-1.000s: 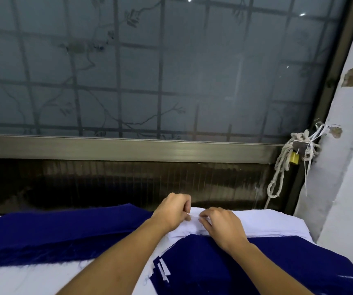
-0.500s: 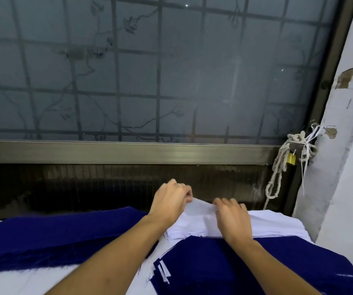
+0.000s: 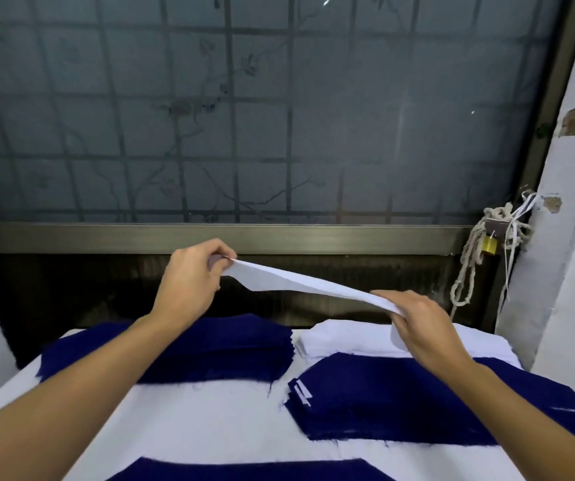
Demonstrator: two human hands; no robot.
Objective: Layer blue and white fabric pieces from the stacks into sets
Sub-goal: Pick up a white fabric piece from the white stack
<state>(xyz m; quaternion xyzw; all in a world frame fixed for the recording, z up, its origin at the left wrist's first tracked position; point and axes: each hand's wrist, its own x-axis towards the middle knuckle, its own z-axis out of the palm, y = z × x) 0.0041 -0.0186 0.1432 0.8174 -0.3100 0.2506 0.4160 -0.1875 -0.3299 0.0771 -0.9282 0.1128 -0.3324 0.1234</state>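
Both arms stretch forward. The left hand [image 3: 189, 282], high at 11 o'clock, and the right hand [image 3: 425, 324], lower at 1 o'clock, pinch a white piece [image 3: 296, 282] above the white stack [image 3: 348, 338]. The fingers' tips are hidden by the cloth.

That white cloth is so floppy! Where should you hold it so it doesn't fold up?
Take the white piece at its two ends, one grip on each, coming from the outer sides. It is thin and limp. The left hand pinches its left end and the right hand its right end, so it hangs spread between them instead of crumpling.
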